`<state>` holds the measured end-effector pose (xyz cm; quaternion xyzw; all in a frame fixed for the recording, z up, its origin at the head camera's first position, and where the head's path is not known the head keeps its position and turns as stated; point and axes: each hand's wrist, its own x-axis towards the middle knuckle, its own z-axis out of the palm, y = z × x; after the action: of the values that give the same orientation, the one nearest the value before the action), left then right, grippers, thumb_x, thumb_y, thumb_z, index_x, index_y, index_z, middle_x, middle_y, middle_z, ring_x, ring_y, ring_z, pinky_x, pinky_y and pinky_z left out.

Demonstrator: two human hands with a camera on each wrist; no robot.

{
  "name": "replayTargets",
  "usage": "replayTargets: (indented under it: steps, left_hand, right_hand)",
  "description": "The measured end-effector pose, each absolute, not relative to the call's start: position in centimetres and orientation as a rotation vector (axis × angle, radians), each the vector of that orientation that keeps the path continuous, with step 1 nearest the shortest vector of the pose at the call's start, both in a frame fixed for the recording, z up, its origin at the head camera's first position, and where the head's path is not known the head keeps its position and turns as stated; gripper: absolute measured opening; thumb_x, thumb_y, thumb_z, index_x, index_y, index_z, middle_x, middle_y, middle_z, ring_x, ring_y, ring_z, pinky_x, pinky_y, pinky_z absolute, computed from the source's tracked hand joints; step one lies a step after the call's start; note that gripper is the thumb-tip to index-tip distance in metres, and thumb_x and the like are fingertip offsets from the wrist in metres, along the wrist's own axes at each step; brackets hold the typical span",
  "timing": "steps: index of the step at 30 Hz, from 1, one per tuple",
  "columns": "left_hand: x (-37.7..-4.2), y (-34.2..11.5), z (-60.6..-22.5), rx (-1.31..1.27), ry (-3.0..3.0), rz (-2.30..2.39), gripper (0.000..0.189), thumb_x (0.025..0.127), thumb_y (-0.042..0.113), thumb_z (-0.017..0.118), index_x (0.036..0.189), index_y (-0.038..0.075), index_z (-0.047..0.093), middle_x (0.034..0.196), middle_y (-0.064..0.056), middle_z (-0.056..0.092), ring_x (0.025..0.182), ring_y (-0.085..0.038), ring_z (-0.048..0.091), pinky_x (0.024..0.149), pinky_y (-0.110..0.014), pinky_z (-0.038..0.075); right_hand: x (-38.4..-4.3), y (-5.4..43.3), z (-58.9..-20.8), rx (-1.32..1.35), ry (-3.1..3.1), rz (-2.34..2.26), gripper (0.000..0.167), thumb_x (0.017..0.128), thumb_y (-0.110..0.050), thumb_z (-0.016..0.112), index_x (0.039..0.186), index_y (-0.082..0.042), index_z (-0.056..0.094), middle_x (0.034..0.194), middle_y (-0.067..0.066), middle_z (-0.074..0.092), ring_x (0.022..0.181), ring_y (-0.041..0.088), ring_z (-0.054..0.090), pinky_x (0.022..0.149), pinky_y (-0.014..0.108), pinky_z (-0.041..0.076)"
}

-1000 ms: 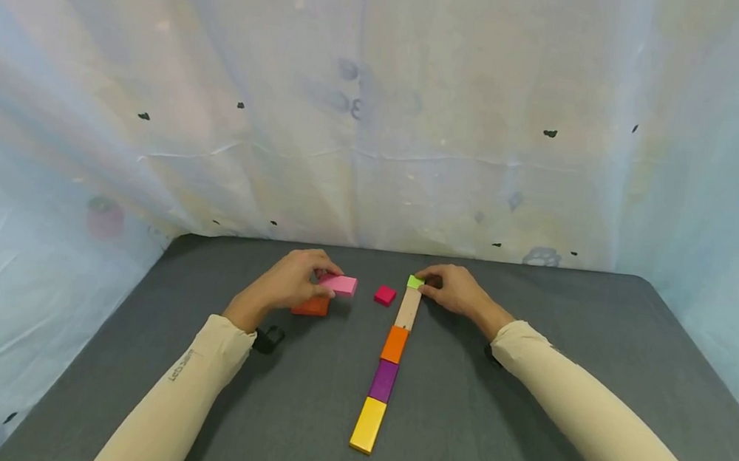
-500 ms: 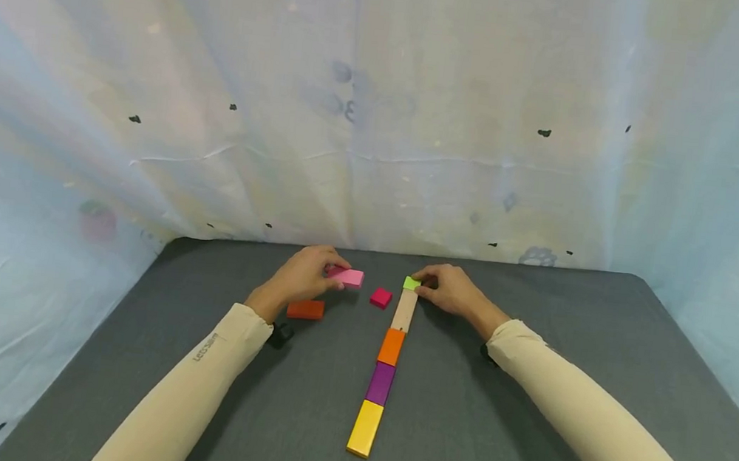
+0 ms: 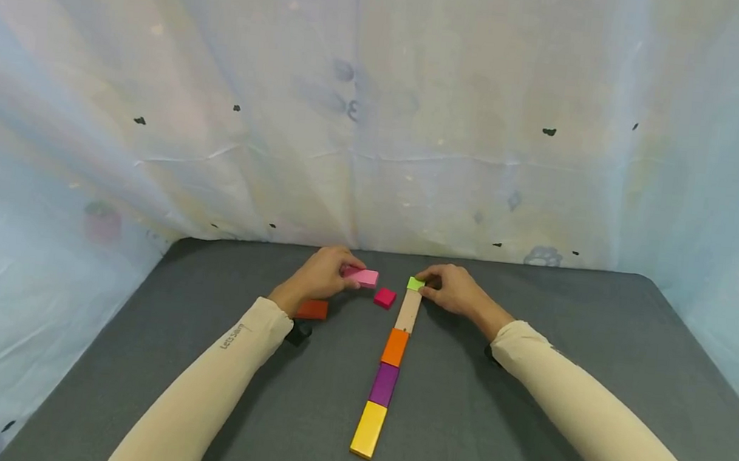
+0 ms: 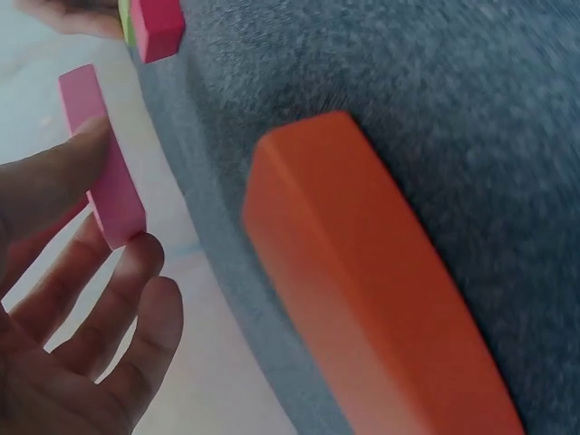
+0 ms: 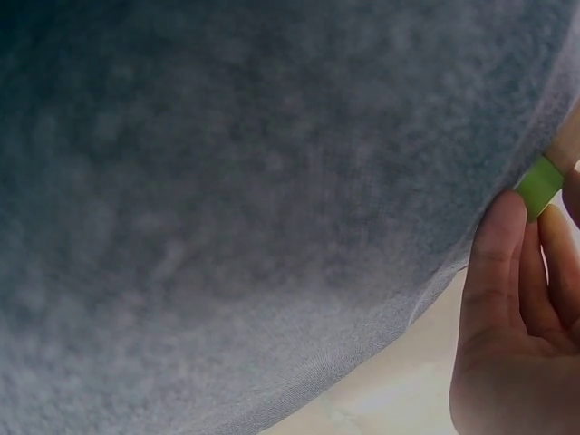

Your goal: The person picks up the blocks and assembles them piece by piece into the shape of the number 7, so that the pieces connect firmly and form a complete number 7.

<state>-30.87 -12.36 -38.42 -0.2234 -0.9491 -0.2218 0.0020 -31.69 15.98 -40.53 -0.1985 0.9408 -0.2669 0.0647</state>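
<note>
My left hand (image 3: 320, 276) pinches a pink block (image 3: 366, 278) between thumb and fingers, raised above the table; the left wrist view shows this pink block (image 4: 122, 195) under the thumb. A reddish shape behind that thumb is mostly hidden. At the far end of a row of blocks, my right hand (image 3: 459, 291) grips a small lime green block (image 3: 415, 284) with its fingertips. From there the row runs toward me: a plain wood block (image 3: 408, 311), an orange block (image 3: 394, 347), a purple block (image 3: 384, 385) and a yellow block (image 3: 368, 431).
A small crimson block (image 3: 385, 297) lies between the hands, left of the row. Near the left wrist rests a red-orange block (image 3: 313, 310) on the dark grey table (image 3: 490, 435). A pale patterned sheet (image 3: 420, 117) hangs behind the table's far edge.
My left hand has carried the pink block to the right, nearer the crimson block and the row. The right hand has stayed at the lime green block.
</note>
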Motion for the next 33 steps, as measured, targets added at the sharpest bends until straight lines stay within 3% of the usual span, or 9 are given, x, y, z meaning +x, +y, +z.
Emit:
replayTargets:
  steps: [3, 12, 17, 22, 33]
  left_hand:
    - [-31.1, -12.1, -38.8, -0.689, -2.96, -0.688, 0.036, 0.088, 0.028, 0.077, 0.122, 0.016, 0.073, 0.105, -0.006, 0.067, 0.09, -0.021, 0.054, 0.081, -0.035, 0.046]
    - [-32.3, -10.5, -39.8, -0.684, -2.955, -0.708, 0.035, 0.089, 0.026, 0.076, 0.122, 0.015, 0.073, 0.108, -0.006, 0.068, 0.092, -0.022, 0.055, 0.085, -0.037, 0.049]
    - [-33.0, -9.7, -39.9, -0.703, -2.996, -0.661, 0.032, 0.092, 0.02, 0.072, 0.124, 0.013, 0.072, 0.121, -0.007, 0.068, 0.101, -0.023, 0.057, 0.094, -0.039, 0.051]
    - [-33.4, -9.6, -39.9, -0.685, -3.036, -0.64, 0.031, 0.093, 0.018, 0.071, 0.124, 0.013, 0.071, 0.123, -0.007, 0.067, 0.102, -0.023, 0.057, 0.097, -0.038, 0.05]
    - [-34.2, -9.4, -40.7, -0.657, -3.047, -0.764, 0.031, 0.088, 0.018, 0.076, 0.119, 0.014, 0.075, 0.11, -0.006, 0.069, 0.09, -0.02, 0.053, 0.079, -0.03, 0.044]
  right_hand:
    - [-31.7, 15.9, -40.6, -0.6, 2.837, -0.8, 0.033, 0.097, -0.022, 0.065, 0.129, -0.011, 0.067, 0.116, 0.009, 0.071, 0.101, 0.022, 0.066, 0.085, 0.038, 0.054]
    - [-31.8, 15.9, -40.6, -0.605, 2.841, -0.805, 0.034, 0.097, -0.022, 0.065, 0.129, -0.011, 0.066, 0.119, 0.009, 0.07, 0.102, 0.021, 0.065, 0.084, 0.037, 0.054]
    - [-31.6, 15.9, -40.6, -0.609, 2.839, -0.811, 0.033, 0.097, -0.022, 0.065, 0.128, -0.011, 0.067, 0.117, 0.009, 0.071, 0.1, 0.021, 0.065, 0.084, 0.038, 0.054]
    - [-31.5, 15.8, -40.5, -0.619, 2.832, -0.814, 0.034, 0.097, -0.022, 0.065, 0.129, -0.012, 0.067, 0.118, 0.009, 0.071, 0.099, 0.021, 0.065, 0.082, 0.037, 0.054]
    - [-30.9, 15.9, -40.0, -0.61, 2.838, -0.82, 0.034, 0.097, -0.021, 0.065, 0.13, -0.01, 0.066, 0.121, 0.011, 0.07, 0.104, 0.023, 0.066, 0.086, 0.039, 0.054]
